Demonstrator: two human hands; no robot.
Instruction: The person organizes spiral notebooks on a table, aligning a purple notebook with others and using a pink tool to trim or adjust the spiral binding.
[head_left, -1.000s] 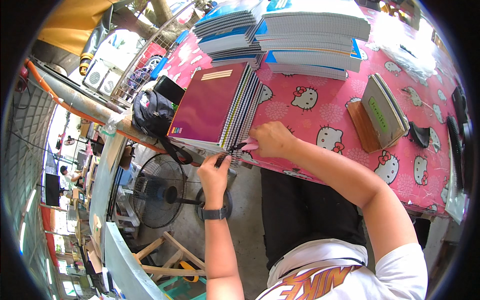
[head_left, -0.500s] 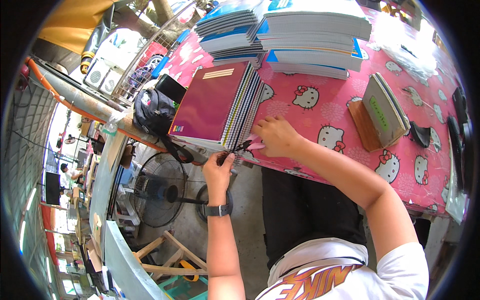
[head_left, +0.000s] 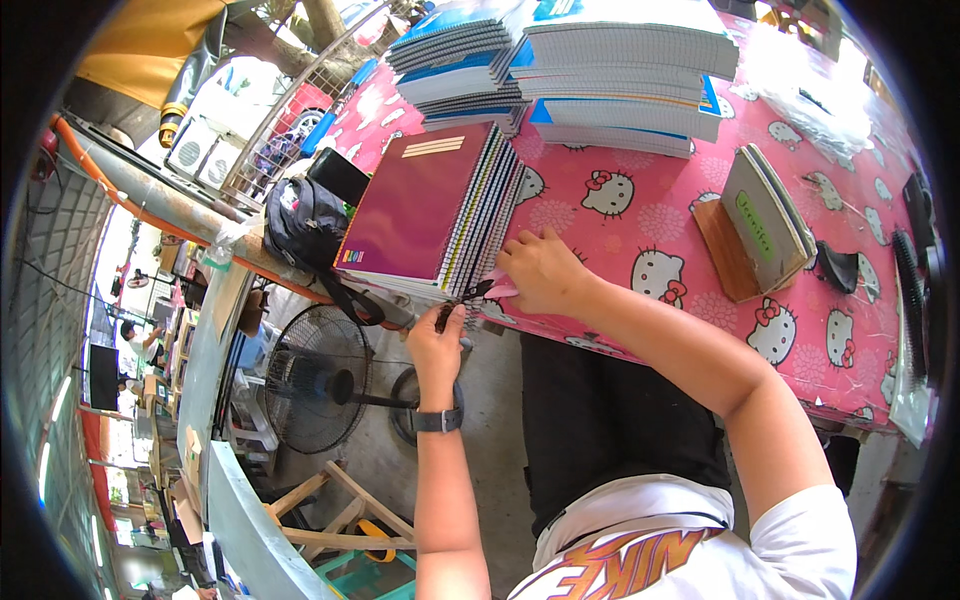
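A stack of spiral notebooks with a maroon cover (head_left: 415,205) lies at the table's near left, coils along its right side. My right hand (head_left: 545,275) is closed round pink-handled pliers (head_left: 497,290), whose dark jaws reach the stack's near right corner. Just below that corner, my left hand (head_left: 438,335) has thumb and fingers closed on a small dark coiled piece (head_left: 445,317), mostly covered by the fingers. A dark watch strap circles the left wrist.
Tall stacks of blue-covered notebooks (head_left: 620,70) stand at the back of the pink patterned table (head_left: 600,225). A wooden holder (head_left: 725,250) with upright booklets is on the right. A black bag (head_left: 300,225) sits left of the stack, above a black floor fan (head_left: 320,380).
Both hands stay at the stack's near corner, with the pliers shifting only slightly. The whole view has moved a little.
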